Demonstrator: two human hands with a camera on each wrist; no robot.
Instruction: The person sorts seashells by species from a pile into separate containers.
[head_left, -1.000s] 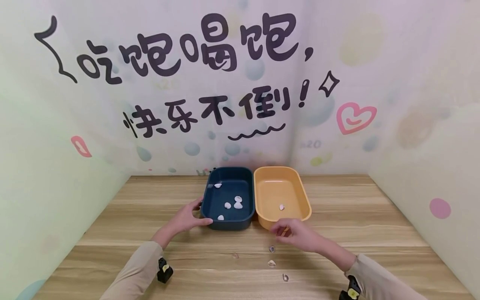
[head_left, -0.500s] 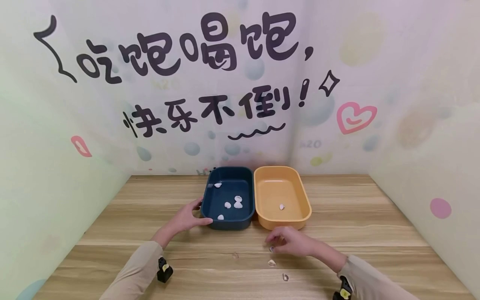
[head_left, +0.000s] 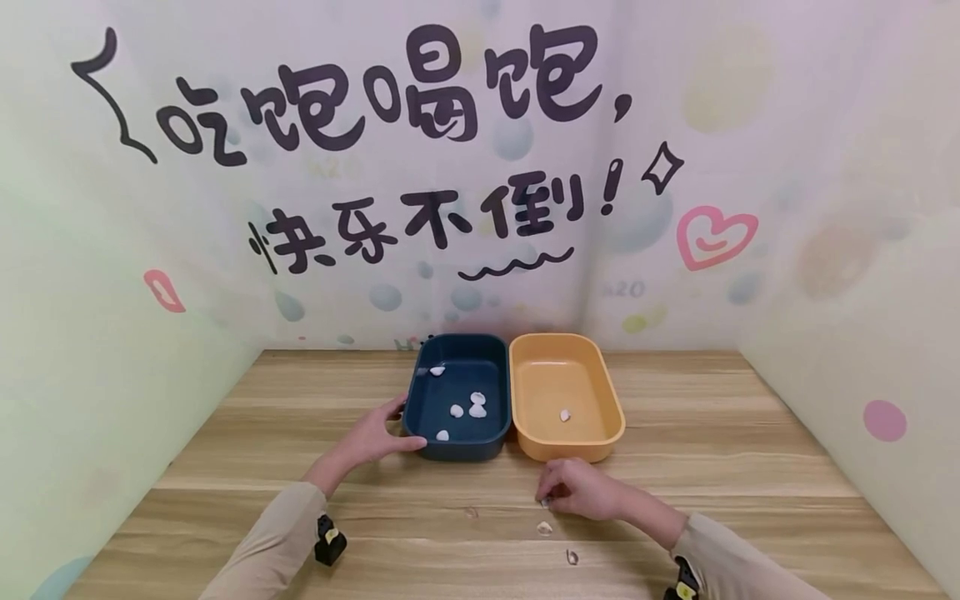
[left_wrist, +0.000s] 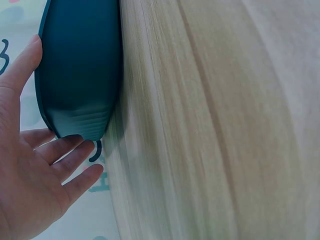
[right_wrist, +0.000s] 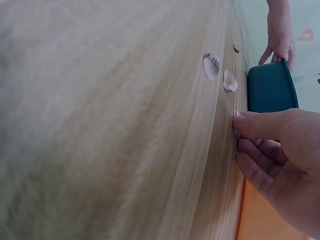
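Note:
My left hand (head_left: 369, 435) rests against the left side of the dark blue bin (head_left: 463, 451), with the thumb at its front corner. In the left wrist view its fingers lie spread and fairly straight along the bin's wall. In front of the yellow bin (head_left: 566, 451), my right hand (head_left: 582, 489) pinches a small seashell (right_wrist: 236, 120) between thumb and fingertips, right at the table surface. The fingers cover most of that shell. Several white shells (head_left: 477, 411) lie in the blue bin, and one pale shell (head_left: 565, 415) sits in the yellow bin.
Nearer the front of the wooden table (head_left: 360, 533) lie a pale shell (head_left: 544, 528), a darker-edged shell (head_left: 572, 557) and a thin, faint shell (head_left: 471, 512). The two bins stand side by side close to the printed backdrop (head_left: 337, 183).
My right hand has come down from the yellow bin's front edge to the table, and its fingers have closed on the nearest shell. The left hand has stayed at the blue bin.

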